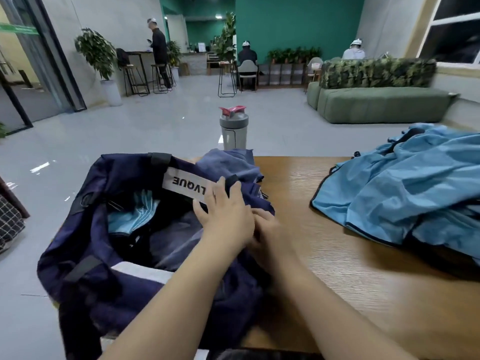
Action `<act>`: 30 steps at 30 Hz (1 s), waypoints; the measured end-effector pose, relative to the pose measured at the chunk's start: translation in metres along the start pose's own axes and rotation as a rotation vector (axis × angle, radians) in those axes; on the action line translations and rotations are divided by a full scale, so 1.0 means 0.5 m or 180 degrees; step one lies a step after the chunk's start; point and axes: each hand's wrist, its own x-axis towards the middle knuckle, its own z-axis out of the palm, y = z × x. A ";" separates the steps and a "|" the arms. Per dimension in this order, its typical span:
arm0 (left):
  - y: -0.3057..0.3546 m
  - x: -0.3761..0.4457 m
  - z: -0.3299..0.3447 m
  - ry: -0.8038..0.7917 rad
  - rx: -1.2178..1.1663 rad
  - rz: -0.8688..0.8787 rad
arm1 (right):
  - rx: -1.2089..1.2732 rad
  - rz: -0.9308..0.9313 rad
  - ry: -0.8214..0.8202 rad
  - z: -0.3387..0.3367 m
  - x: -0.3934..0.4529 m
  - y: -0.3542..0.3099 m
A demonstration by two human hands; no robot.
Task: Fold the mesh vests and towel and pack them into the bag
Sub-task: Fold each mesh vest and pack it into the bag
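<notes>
Here the navy bag stands open at the left edge of the wooden table, partly hanging over it, and inside it lies folded light blue mesh fabric — how many vests are in this fold I cannot tell. The left hand lies on the bag's far rim with straight fingers, touching the white label strip and a black strap; it presses and does not curl around anything. The right hand is just beside it, partly hidden under the left one, its fingers bent at the bag's cloth, but whether it really pinches the cloth I cannot tell. One darker blue towel lies crumpled behind the bag, touching it. One pile of light blue mesh vests with dark trim lies unfolded on the right side of the table, well apart from the bag — the count in the pile is not clear. One grey shaker bottle with a red lid stands upright behind the towel.
</notes>
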 end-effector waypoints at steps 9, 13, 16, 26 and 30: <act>0.032 -0.014 0.170 -0.0365 0.0194 0.0999 | -0.0801 0.0819 0.1006 -0.223 -0.115 0.172; 0.013 -0.003 0.177 -0.0329 0.0001 0.1082 | -0.0487 0.1274 0.1889 -0.300 -0.141 0.208; 0.011 -0.009 0.184 -0.0233 -0.0089 0.1144 | -0.0020 0.1686 0.2353 -0.316 -0.144 0.211; 0.006 -0.021 0.201 0.0042 -0.0081 0.1296 | -0.0686 0.1654 0.2099 -0.308 -0.136 0.214; 0.002 -0.018 0.203 -0.0042 0.0014 0.1418 | -0.1138 0.2068 0.1375 -0.307 -0.129 0.224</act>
